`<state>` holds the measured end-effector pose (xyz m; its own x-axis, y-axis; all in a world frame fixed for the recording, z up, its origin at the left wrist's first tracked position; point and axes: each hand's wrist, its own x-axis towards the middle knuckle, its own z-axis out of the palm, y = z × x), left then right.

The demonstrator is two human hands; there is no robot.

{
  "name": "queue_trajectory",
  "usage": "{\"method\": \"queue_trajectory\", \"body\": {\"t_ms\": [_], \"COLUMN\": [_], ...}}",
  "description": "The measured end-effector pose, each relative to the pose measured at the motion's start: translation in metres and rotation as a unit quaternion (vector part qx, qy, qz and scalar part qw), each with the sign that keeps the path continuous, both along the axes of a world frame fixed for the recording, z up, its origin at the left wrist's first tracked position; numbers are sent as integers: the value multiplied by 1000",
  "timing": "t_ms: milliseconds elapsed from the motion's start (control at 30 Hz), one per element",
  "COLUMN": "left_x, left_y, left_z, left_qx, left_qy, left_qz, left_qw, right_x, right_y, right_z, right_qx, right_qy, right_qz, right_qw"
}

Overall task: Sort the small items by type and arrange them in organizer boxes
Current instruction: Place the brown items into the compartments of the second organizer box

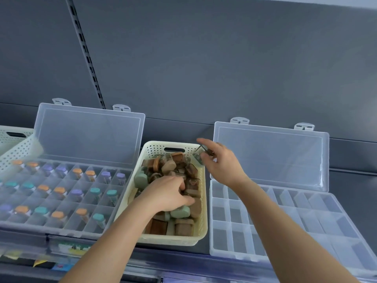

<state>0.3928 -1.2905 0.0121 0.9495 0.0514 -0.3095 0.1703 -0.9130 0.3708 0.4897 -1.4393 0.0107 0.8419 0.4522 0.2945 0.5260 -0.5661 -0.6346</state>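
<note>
One blurred jar [199, 157] pinched in right grip [222, 164]; left grip [167, 194] in basket [155, 144], unclear.

My left hand [167, 194] is down in the cream basket [163, 240], fingers curled among the pile of little jars [175, 166] with tan, brown and green caps; whether I've got hold of one I can't tell. My right hand [221, 162] is raised over the basket's far right corner, pinching a small clear jar [199, 157]. Left of the basket sits the open left organizer box [61, 231], its compartments holding jars with orange, purple and teal caps [59, 189]. To the right lies the right organizer box [220, 211], its lid [271, 158] propped upright.
</note>
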Motion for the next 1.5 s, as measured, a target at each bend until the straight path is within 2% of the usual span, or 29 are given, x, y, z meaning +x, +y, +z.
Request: {"method": "queue_trajectory", "body": {"t_ms": [167, 233, 333, 467, 567, 667, 767, 867, 1000, 1167, 1267, 1500], "left_x": [-1, 0, 2, 9, 20, 31, 38, 42, 48, 55, 57, 56], "left_y": [-10, -15, -30, -60, -78, -87, -87, -87, -89, -88, -86, -76], "left_z": [7, 8, 10, 13, 17, 20, 22, 20, 12, -6, -15, -23], "left_qx": [-74, -81, -129, -151, -175, -228, -169, -48, 59, 169, 181, 137], "left_qy": [15, -20, -118, -190, -175, -92, -47, -70, -161, -177, -167, -108], "left_qz": [50, 69, 124, 148, 130, 123, 72, 6, -55, -112, -117, -148], "left_qw": [996, 994, 977, 959, 960, 962, 982, 996, 984, 963, 962, 973], "right_x": [7, 9, 8, 3, 2, 2, 0, -4, -5, -8, -10, -9], "right_y": [-32, -48, -72, -95, -107, -113, -113, -110, -107, -102, -101, -99], "right_z": [4, 4, 3, -2, -5, -7, -10, -14, -12, -15, -21, -27], "right_qx": [7, 18, 15, -35, -62, -87, -118, -156, -166, -207, -231, -249], "right_qy": [73, 117, 159, 133, 110, 94, 68, 40, 42, 36, 35, 42], "right_qz": [6, 17, 40, 50, 42, 41, 40, 33, 14, 23, 17, 22], "right_qw": [997, 993, 986, 989, 991, 991, 990, 986, 985, 977, 972, 967]}}
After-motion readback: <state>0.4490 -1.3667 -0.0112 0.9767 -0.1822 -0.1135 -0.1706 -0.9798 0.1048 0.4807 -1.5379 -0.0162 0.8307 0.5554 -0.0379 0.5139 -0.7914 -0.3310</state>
